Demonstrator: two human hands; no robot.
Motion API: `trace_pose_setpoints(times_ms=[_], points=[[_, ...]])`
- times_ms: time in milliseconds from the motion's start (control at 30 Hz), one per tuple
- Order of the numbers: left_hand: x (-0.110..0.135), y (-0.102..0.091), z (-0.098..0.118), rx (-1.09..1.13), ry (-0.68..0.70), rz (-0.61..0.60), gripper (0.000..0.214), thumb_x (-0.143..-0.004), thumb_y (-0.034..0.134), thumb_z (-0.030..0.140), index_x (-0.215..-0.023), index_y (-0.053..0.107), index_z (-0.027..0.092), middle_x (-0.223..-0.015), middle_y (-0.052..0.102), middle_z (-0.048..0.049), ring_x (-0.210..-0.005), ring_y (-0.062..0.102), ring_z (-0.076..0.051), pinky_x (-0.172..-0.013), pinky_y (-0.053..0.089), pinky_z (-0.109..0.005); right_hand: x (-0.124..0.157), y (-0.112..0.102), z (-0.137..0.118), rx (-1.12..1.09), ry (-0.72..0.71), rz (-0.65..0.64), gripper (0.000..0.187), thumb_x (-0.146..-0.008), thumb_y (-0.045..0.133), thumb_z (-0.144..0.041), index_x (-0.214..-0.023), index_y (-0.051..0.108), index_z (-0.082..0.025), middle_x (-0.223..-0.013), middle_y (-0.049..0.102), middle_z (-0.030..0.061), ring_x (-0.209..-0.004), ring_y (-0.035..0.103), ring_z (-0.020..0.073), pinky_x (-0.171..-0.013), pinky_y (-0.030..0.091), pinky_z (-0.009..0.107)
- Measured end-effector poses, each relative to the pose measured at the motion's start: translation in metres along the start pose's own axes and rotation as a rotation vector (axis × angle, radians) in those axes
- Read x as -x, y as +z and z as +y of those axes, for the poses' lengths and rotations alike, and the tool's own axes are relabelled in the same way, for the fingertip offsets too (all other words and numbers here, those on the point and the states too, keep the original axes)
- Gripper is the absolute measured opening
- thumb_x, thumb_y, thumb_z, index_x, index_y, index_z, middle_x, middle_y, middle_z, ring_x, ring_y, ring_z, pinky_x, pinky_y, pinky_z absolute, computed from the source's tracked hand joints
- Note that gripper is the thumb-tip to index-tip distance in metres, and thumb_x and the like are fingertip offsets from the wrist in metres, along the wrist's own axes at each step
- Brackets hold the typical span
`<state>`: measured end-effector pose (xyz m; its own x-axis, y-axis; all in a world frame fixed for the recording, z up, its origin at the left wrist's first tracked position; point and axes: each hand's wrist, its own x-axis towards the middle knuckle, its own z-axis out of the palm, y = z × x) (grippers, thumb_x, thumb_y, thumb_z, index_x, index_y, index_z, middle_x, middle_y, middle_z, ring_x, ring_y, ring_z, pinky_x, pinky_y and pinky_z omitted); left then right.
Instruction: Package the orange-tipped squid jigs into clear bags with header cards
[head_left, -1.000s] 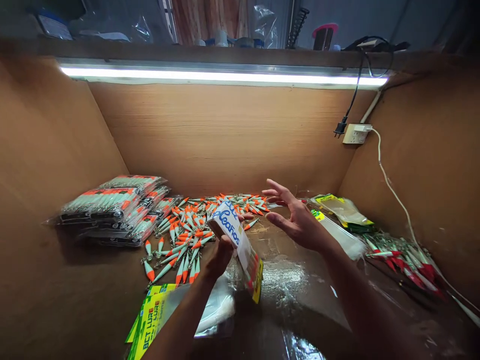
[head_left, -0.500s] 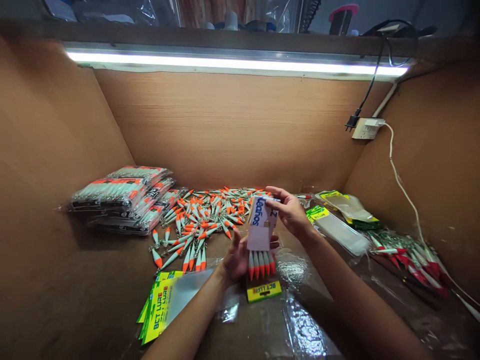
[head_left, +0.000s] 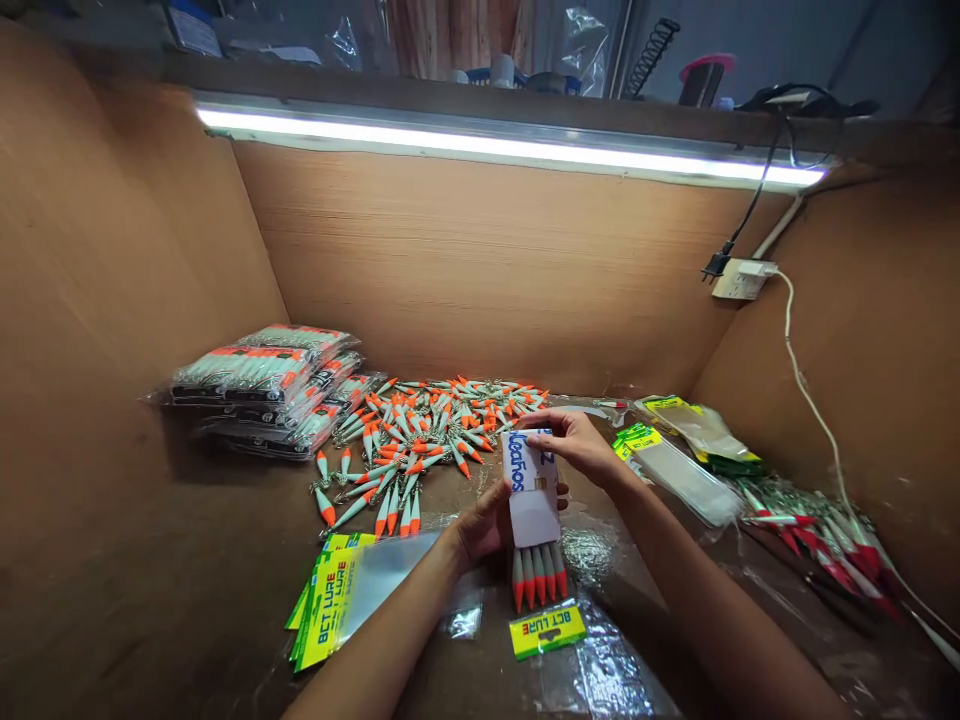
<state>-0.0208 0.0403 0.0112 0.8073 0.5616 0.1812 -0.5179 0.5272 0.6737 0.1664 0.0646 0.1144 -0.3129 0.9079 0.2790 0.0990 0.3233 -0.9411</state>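
Observation:
A white card point(head_left: 534, 510) with blue lettering covers the upper part of a row of several fishing lures point(head_left: 540, 578), whose orange-red tips point toward me. Just below those tips lies a yellow-green "BCT LURE" header point(head_left: 547, 632); whether its clear bag encloses the lures I cannot tell. My left hand point(head_left: 484, 522) grips the lures and card from the left, with fingertips showing on the far side. At the card's top edge, my right hand point(head_left: 581, 445) pinches it between thumb and fingers. The lures' hook ends are hidden behind the card.
Loose orange-and-white lures point(head_left: 420, 430) form a heap behind my hands. Filled packs point(head_left: 262, 390) are stacked at left, and header bags point(head_left: 330, 610) lie near my left forearm. More bags point(head_left: 686, 475) and red-tipped lures point(head_left: 832, 550) sit at right, beneath a white cable point(head_left: 799, 370).
My left hand has closed around the lures and card from a looser, thumb-raised hold. The pack sits lower and further right in the picture, while the whole view has also shifted and tilted.

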Motion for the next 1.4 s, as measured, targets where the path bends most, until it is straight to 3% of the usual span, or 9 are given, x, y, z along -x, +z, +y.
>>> trace_pose_setpoints(times_ms=[200,367,700,800,900,1000,1100,1267,1400], points=[[0.002,-0.002,-0.002,-0.049,-0.005,-0.006,0.081,-0.076,0.073,0.058,-0.139,0.05,0.013,-0.145,0.049,-0.023,-0.134,0.046,-0.04,-0.109,0.035,-0.052,-0.004,0.003,0.011,-0.21,-0.003,0.036,0.042,-0.069,0.083,-0.038,-0.105,0.074,-0.018,-0.103,0.075,0.0071,-0.085,0.068,0.019,-0.078,0.053,0.033],[0.002,0.001,0.001,-0.063,0.01,0.016,0.083,-0.077,0.07,0.062,-0.14,0.048,0.012,-0.141,0.052,-0.0246,-0.131,0.048,-0.041,-0.106,0.036,-0.052,-0.012,0.004,0.024,-0.353,-0.001,0.326,0.045,-0.068,0.083,-0.044,-0.103,0.073,-0.018,-0.098,0.076,0.0079,-0.08,0.069,0.0197,-0.074,0.054,0.034],[-0.004,0.006,0.007,0.021,0.004,0.034,0.098,-0.084,0.054,0.07,-0.156,0.014,0.015,-0.145,0.045,-0.0282,-0.131,0.049,-0.039,-0.107,0.03,-0.051,0.001,-0.073,0.025,0.194,-0.175,0.829,0.059,-0.068,0.078,-0.044,-0.119,0.066,-0.017,-0.133,0.058,0.0161,-0.128,0.047,0.0317,-0.109,0.036,0.052],[-0.005,0.009,0.007,0.079,-0.02,0.065,0.104,-0.085,0.051,0.072,-0.157,-0.004,0.02,-0.148,0.042,-0.0269,-0.131,0.049,-0.038,-0.106,0.031,-0.051,0.03,-0.056,0.034,0.461,-0.152,0.481,0.04,-0.079,0.07,-0.047,-0.108,0.073,-0.02,-0.121,0.067,0.0132,-0.119,0.057,0.0301,-0.106,0.04,0.052],[-0.006,0.016,0.007,0.133,-0.031,0.09,0.107,-0.084,0.047,0.075,-0.155,-0.013,0.023,-0.146,0.046,-0.0249,-0.126,0.054,-0.035,-0.106,0.033,-0.051,0.056,-0.021,0.051,0.315,-0.018,0.041,0.037,-0.085,0.066,-0.048,-0.11,0.073,-0.022,-0.118,0.071,0.0099,-0.11,0.064,0.0284,-0.098,0.048,0.048],[-0.007,0.021,0.008,0.129,-0.048,0.142,0.105,-0.083,0.049,0.075,-0.157,-0.003,0.021,-0.138,0.053,-0.0232,-0.118,0.06,-0.032,-0.102,0.039,-0.048,0.064,0.0,0.069,0.222,0.063,0.111,0.031,-0.08,0.07,-0.047,-0.084,0.074,-0.017,-0.11,0.072,0.0104,-0.1,0.067,0.0278,-0.089,0.053,0.043],[-0.006,0.021,0.007,-0.05,-0.091,0.29,0.083,-0.084,0.065,0.058,-0.149,0.034,0.016,-0.128,0.062,-0.0204,-0.109,0.065,-0.026,-0.095,0.044,-0.039,0.064,-0.002,0.078,0.234,0.104,0.252,0.029,-0.08,0.068,-0.043,-0.074,0.07,-0.016,-0.082,0.073,0.0084,-0.077,0.068,0.0249,-0.075,0.056,0.041],[-0.008,0.016,-0.006,-0.378,-0.09,0.516,0.045,-0.08,0.073,0.042,-0.115,0.066,0.014,-0.107,0.07,-0.0137,-0.094,0.067,-0.02,-0.08,0.047,-0.029,0.075,-0.003,0.064,0.497,-0.11,0.435,0.025,-0.086,0.062,-0.03,-0.109,0.07,-0.022,-0.114,0.068,0.011,-0.111,0.059,0.0319,-0.098,0.046,0.055],[-0.015,0.017,-0.015,-0.759,0.019,0.541,0.037,-0.087,0.059,0.047,-0.097,0.069,0.012,-0.079,0.066,-0.0047,-0.068,0.056,-0.014,-0.061,0.038,-0.023,0.08,0.017,0.044,0.844,-0.401,0.186,0.032,-0.094,0.054,-0.019,-0.122,0.065,-0.029,-0.119,0.067,0.0093,-0.108,0.058,0.0295,-0.092,0.051,0.051]])
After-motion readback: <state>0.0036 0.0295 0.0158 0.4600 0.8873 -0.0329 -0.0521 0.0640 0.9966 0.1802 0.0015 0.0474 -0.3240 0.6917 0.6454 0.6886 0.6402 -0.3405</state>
